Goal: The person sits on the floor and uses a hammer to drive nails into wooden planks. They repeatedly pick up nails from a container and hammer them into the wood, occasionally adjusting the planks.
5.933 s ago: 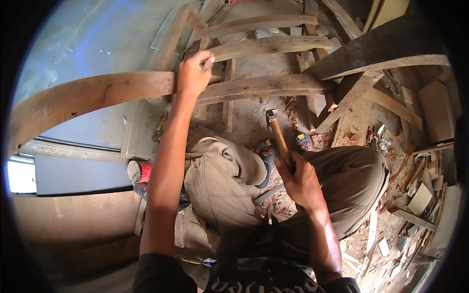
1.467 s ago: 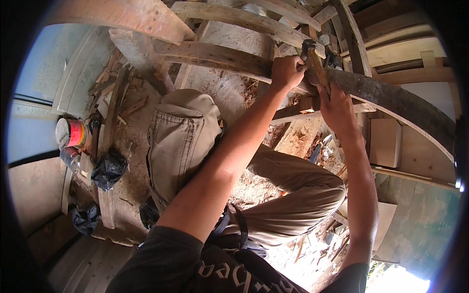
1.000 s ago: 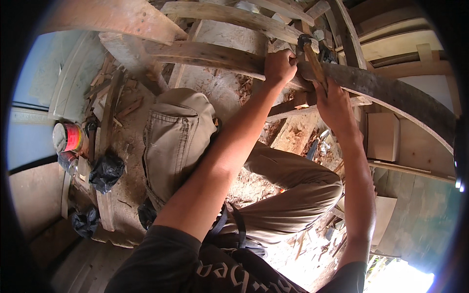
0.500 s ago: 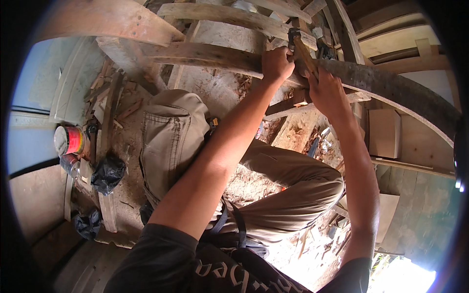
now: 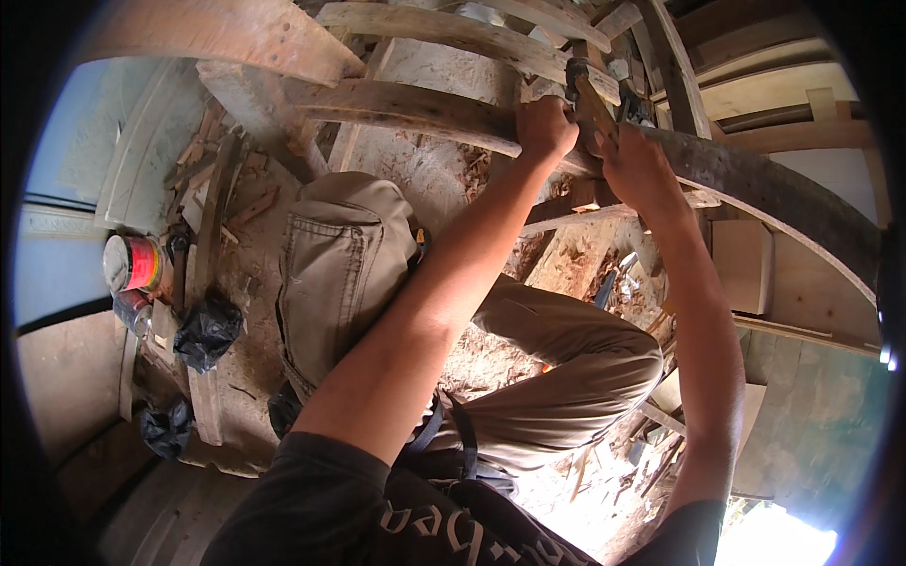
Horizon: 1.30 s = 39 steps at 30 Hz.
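My right hand (image 5: 639, 172) is wrapped round the wooden handle of a hammer (image 5: 595, 111). The hammer's dark head points away from me, just beyond my left hand. Closed into a fist, my left hand (image 5: 547, 128) rests at the long curved wooden beam (image 5: 415, 108) that crosses in front of me. Whatever its fingers hold is hidden from view. To the right of my hands, a dark curved timber (image 5: 764, 170) bends toward the right edge.
Several wooden slats (image 5: 444, 30) cross at the far side. On the left stand a tub with a red label (image 5: 132, 263) and a black plastic bag (image 5: 209, 335). Wood scraps (image 5: 651, 453) litter the floor around my legs. A light wooden panel (image 5: 741, 266) stands on the right.
The whole view has shifted slightly. Both hands and the hammer keep nearly the same place by the beam, the right hand still gripping the handle.
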Available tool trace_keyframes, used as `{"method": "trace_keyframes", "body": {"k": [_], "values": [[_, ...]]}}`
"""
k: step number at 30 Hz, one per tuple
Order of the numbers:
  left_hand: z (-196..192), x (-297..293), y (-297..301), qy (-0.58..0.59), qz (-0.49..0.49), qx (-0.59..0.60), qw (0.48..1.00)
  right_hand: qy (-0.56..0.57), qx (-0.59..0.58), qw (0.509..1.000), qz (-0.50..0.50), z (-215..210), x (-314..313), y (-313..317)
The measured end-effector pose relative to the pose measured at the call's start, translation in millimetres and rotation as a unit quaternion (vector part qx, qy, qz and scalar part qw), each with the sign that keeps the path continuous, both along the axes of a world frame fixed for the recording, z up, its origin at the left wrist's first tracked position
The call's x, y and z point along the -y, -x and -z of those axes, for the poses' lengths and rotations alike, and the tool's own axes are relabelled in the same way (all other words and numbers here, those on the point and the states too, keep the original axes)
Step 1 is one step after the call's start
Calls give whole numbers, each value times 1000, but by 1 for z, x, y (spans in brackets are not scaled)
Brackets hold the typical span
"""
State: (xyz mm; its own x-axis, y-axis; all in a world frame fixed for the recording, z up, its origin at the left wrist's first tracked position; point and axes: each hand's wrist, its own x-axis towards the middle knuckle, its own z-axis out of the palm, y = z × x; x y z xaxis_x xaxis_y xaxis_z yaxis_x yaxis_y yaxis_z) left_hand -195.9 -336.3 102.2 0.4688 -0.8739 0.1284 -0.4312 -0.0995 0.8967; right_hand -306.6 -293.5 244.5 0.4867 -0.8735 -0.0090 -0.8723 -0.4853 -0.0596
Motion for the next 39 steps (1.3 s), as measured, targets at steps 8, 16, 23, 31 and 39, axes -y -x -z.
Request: {"method": "trace_keyframes", "body": {"k": [8,16,23,31,39], "values": [[10,5,-4,34,-42,18,998,13,-75,994,-75,-22,-3,-26],[7,5,2,48,-39,25,998,27,-146,985,-84,-26,-2,-24],[6,5,5,62,-44,25,997,17,-117,988,-99,-15,15,-12],[7,3,3,48,-31,14,998,65,-206,963,-160,-21,8,-16],[10,3,3,26,-19,0,999,19,-99,988,-114,-14,4,-6]]}}
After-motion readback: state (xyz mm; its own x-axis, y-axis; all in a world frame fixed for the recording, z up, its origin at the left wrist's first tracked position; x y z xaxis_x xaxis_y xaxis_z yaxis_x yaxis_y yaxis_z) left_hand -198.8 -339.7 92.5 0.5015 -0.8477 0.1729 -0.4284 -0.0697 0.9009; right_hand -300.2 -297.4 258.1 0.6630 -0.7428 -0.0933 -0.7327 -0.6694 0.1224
